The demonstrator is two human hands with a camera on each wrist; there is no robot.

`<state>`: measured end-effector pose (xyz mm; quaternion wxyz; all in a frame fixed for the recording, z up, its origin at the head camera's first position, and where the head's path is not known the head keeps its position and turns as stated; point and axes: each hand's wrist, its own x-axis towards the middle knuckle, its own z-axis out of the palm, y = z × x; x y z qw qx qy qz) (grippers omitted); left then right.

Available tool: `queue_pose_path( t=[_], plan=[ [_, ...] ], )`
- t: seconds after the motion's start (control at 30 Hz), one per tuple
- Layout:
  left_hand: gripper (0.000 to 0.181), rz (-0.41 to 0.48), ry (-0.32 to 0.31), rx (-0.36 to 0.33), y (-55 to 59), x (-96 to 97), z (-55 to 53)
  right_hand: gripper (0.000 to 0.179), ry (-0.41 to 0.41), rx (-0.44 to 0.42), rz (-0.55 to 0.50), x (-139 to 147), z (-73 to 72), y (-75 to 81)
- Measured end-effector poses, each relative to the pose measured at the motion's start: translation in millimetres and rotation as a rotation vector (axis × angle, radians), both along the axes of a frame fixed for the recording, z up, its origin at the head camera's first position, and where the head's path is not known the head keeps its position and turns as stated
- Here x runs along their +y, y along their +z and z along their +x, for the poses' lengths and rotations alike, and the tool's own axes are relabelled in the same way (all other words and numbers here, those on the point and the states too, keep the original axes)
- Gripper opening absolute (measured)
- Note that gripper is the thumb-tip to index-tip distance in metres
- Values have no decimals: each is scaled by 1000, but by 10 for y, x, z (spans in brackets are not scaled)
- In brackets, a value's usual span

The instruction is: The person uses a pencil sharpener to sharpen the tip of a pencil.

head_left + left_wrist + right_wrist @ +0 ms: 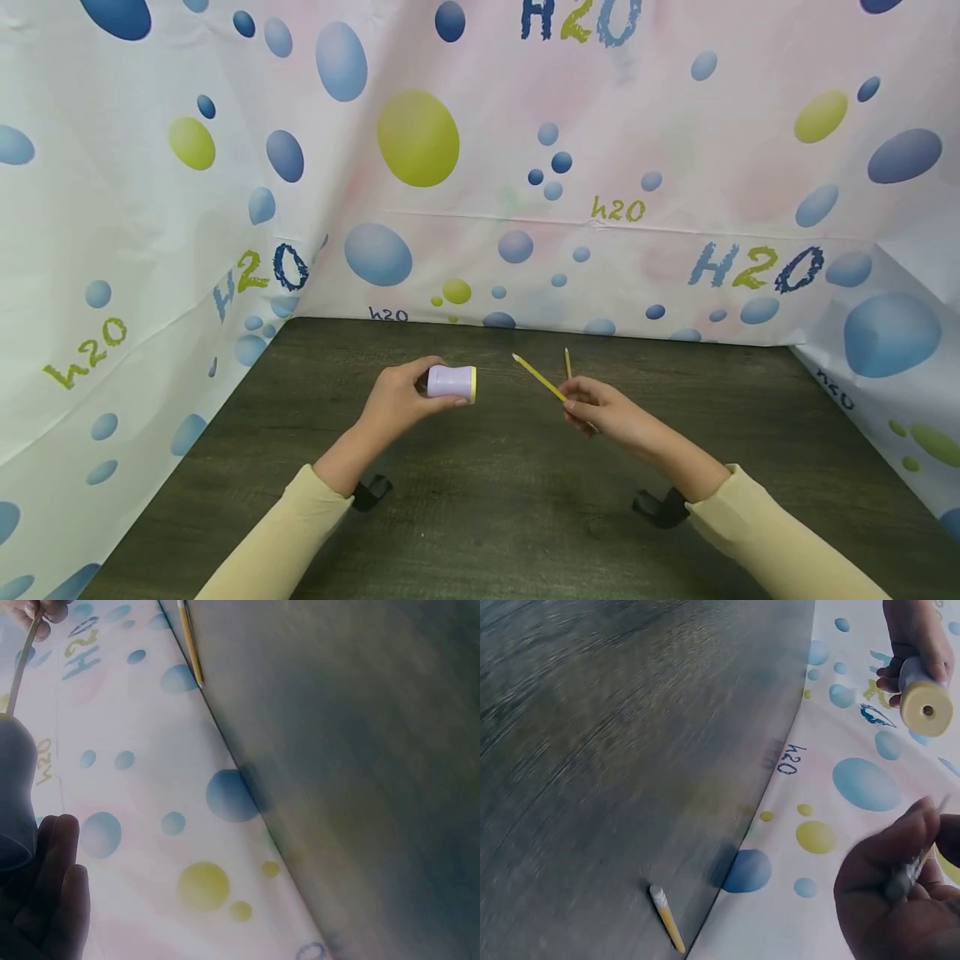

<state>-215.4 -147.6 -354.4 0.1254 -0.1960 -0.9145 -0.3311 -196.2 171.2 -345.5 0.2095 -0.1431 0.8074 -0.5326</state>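
My left hand (393,398) grips a lilac pencil sharpener (450,382), waisted in the middle, between thumb and fingers above the table. Its yellow end faces right; the right wrist view shows a round hole in that yellow cap (915,718). A yellow pencil (540,377) is pinched in my right hand (607,412), its pale end slanting up and left toward the sharpener. Sharpener and pencil are apart in the head view. Beyond the right hand, a second yellow pencil (567,362) lies on the table, also visible in the right wrist view (667,919).
Under both hands is a dark wood-grain table (480,517). A white cloth (495,192) printed with blue and green bubbles and "H2O" rises behind the table and along both sides. Black straps (660,507) sit below the wrists.
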Motion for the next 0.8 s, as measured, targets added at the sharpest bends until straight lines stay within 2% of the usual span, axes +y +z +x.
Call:
queue_pose_path(
  t=[0.33,0.63,0.8],
  plan=[
    [48,11,-15,-36,30,111,21,24,-41,361,220,-6,91,-13],
    [46,8,-38,-40,38,183,39,22,-48,479,292,-75,106,16],
    [48,7,-59,-56,32,247,69,17,-62,622,289,-108,118,-12]
  ],
)
